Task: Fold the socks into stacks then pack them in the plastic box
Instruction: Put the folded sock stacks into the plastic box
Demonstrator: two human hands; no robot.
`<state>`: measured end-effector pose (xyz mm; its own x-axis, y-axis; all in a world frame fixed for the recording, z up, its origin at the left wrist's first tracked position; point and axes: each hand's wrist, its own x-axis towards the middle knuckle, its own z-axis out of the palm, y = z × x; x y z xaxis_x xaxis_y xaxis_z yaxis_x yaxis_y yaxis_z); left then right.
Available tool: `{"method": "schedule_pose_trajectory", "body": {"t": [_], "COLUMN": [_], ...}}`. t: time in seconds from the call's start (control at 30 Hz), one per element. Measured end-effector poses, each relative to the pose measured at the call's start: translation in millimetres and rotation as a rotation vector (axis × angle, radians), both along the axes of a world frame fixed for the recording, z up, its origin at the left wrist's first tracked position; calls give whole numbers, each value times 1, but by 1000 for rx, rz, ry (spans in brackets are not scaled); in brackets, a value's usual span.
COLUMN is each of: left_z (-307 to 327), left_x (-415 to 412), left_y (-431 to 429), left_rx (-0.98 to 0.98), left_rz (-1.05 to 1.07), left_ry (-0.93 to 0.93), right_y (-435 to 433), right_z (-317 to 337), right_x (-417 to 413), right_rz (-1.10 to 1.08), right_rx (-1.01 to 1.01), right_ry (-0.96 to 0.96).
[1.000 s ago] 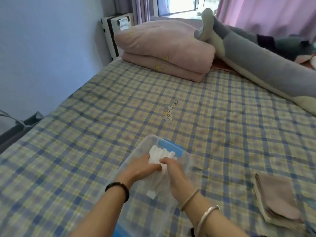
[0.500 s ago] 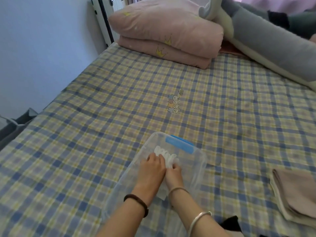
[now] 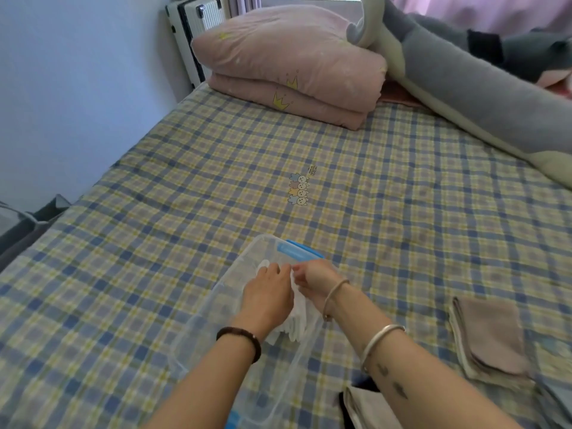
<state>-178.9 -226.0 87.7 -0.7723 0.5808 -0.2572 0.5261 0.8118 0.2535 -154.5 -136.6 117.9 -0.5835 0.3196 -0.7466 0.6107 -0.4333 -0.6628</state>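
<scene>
Socks [image 3: 297, 317] are lying inside the clear plastic box [image 3: 198, 345], directly beneath and between the two hands, in the head view.

The left hand [image 3: 266, 293] is curling its fingers down over the top of the white stack. The right hand [image 3: 313, 280], touching it on the other side, is pinching the cloth at the far end with bent fingers.

My worry is the release. The layers are looking loose, so the stack is likely going to spring open or fan out as both hands let go, above all if they are lifting off unevenly. A fingertip catching the top fold could be dragging a sock back out. The box is sitting on the soft plaid bedsheet [image 3: 154, 212], so pressing down hard may be tipping or sliding it, and its thin walls may be flexing. Whether the stack is sitting flat on the box floor I cannot tell, since the hands are covering most of it.

The socks are showing as plain white, thin and soft, and folded into several layers. Their edges are peeking out in a slight fan at the end nearer the wrists. Beyond the fingertips the box's blue latch [image 3: 298, 252] is standing. Well to the right of the right hand, a folded brownish pile [image 3: 492, 339] is waiting on the bedsheet.
</scene>
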Motion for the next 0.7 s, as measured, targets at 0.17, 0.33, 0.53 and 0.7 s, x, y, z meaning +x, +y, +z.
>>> {"method": "schedule_pose_trajectory", "body": {"t": [0.17, 0.33, 0.53, 0.7], "left_z": [20, 4, -58, -69], "left_x": [45, 100, 159, 178], "left_y": [45, 81, 72, 71], "left_rx": [260, 196, -226, -415], "left_rz": [79, -62, -52, -136], "left_ry": [5, -207, -445, -292], "right_y": [45, 72, 63, 80], "right_z": [3, -60, -120, -127], "right_x": [47, 114, 201, 233], "right_rz": [-245, -162, 52, -88], "right_rx": [9, 133, 214, 612], "right_ry": [114, -107, -360, -349]}}
